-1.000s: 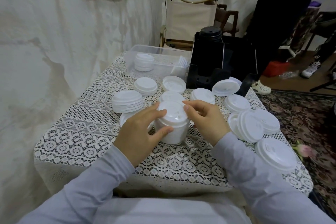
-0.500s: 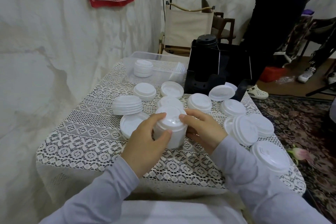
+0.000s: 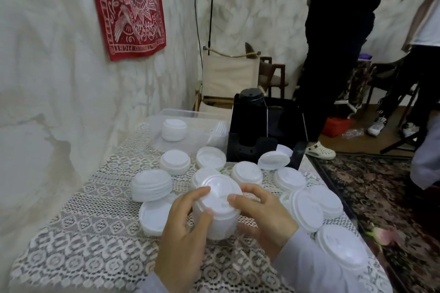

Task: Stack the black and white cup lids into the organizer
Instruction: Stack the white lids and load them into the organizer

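White plastic: the stack of white lids [image 3: 215,209] sits at the near centre of the lace tablecloth [image 3: 95,233], held between your hands. Your left hand [image 3: 183,233] curls round its left side, thumb on the front wall. Your right hand [image 3: 264,216] wraps the right side, forefinger on the top lid. Loose white lids [image 3: 246,172] lie around it. The black organizer [image 3: 252,126] stands at the far side, black lids [image 3: 251,95] in its left compartment. A clear bin [image 3: 157,126] stands far left.
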The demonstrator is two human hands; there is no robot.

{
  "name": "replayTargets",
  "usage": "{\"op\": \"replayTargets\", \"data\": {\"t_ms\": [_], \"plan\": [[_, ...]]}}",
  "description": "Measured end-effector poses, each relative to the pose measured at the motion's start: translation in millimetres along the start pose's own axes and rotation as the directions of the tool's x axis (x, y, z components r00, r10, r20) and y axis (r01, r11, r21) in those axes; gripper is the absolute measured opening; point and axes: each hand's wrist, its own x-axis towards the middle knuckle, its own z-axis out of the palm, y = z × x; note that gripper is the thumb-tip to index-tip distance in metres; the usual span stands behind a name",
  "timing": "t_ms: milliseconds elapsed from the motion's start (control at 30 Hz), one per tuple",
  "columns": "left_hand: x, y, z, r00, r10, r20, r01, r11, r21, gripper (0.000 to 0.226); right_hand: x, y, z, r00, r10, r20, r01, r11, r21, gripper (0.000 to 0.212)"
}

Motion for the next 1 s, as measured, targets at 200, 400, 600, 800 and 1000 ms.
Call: {"op": "replayTargets", "data": {"t_ms": [200, 400, 600, 800, 1000], "plan": [[14.1, 21.7, 18.3, 0.997, 0.054, 0.056, -0.053, 0.998, -0.024, 0.037, -7.2, -19.9, -15.4, 0.996, -0.069, -0.055, 0.072, 0.996, 0.056, 0.023], [53.5, 48.1, 60.6, 0.979, 0.129, 0.155, -0.116, 0.989, -0.090, 0.039, 5.1, -65.5, -48.7, 0.977, -0.148, -0.150, 0.149, 0.989, -0.010, 0.025], [116.9, 89.2, 113.6, 0.970, 0.144, 0.197, -0.117, 0.983, -0.141, 0.049, 41.6, -124.7, -82.3, 0.950, -0.189, -0.249, 0.195, 0.981, 0.003, 0.017], [162.8, 93.6, 141.2, 0.930, 0.150, 0.336, -0.133, 0.988, -0.073, 0.037, 69.6, -134.8, -114.2, 0.990, 0.018, -0.143, 0.013, 0.977, 0.211, 0.046], [192.9, 80.0, 161.7, 0.918, 0.006, 0.395, 0.044, 0.992, -0.118, 0.041, 102.9, -132.8, -131.0, 0.979, 0.028, -0.201, 0.014, 0.979, 0.204, 0.050]]}}
